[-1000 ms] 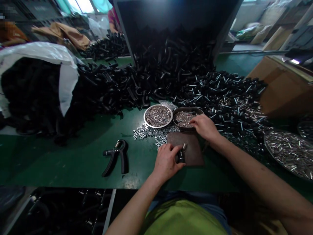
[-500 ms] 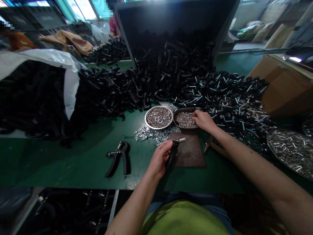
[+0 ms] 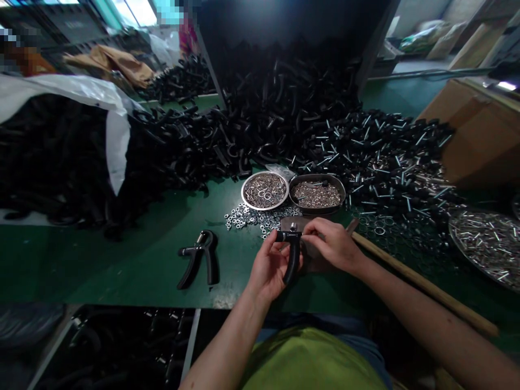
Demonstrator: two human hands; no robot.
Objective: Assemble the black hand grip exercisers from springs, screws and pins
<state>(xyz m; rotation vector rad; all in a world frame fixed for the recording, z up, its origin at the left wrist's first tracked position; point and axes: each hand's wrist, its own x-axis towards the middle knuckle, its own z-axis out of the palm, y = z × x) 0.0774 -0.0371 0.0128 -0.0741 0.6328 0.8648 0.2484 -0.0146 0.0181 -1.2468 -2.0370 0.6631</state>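
Note:
My left hand (image 3: 271, 266) is closed around a black hand-grip handle (image 3: 292, 260), whose grip hangs down and whose short crosspiece points left. At the right end of that crosspiece my right hand (image 3: 335, 244) pinches with thumb and forefinger; whatever is between them is too small to make out. Beneath both hands lies a brown pad (image 3: 320, 262), mostly covered. An assembled hand gripper (image 3: 200, 259) with a metal spring rests on the green table to the left. Beyond the hands stand a round bowl of metal pins (image 3: 265, 191) and a dark oval tin of small metal parts (image 3: 317, 195).
Loose nuts (image 3: 247, 218) are scattered before the bowl. A hammer's wooden handle (image 3: 422, 287) lies right, near a large tray of pins (image 3: 487, 246). Black handles (image 3: 227, 135) heap across the back, with bolted knobs (image 3: 377, 146) and a cardboard box (image 3: 479, 130) at right.
My right hand has come from the oval tin back to the handle in my left hand. The left hand has turned the handle, so its crosspiece now lies level. The hammer's handle shows more fully.

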